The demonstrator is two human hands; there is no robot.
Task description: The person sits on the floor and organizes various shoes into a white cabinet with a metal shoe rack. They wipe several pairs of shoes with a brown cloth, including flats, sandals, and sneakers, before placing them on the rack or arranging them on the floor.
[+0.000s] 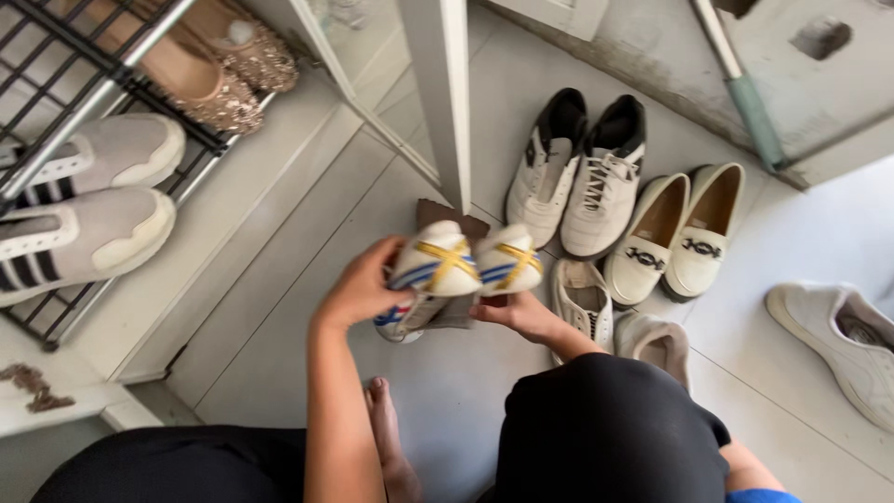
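Observation:
A pair of white sneakers with yellow and blue stripes is held above the tiled floor at the centre. My left hand [361, 284] grips the left sneaker [430, 268] from its side. My right hand [518, 313] holds the right sneaker [507, 261] from underneath. The two shoes touch side by side, toes pointing toward me. My bare foot [386, 438] rests on the floor just below them.
A black wire shoe rack [112, 70] at left carries grey-white sneakers [88, 233] and glittery flats [219, 88]. On the floor to the right stand white lace-up sneakers [577, 177], cream loafers [675, 233], a further white pair [582, 303] and one white sneaker [843, 345]. A white post [447, 102] rises behind.

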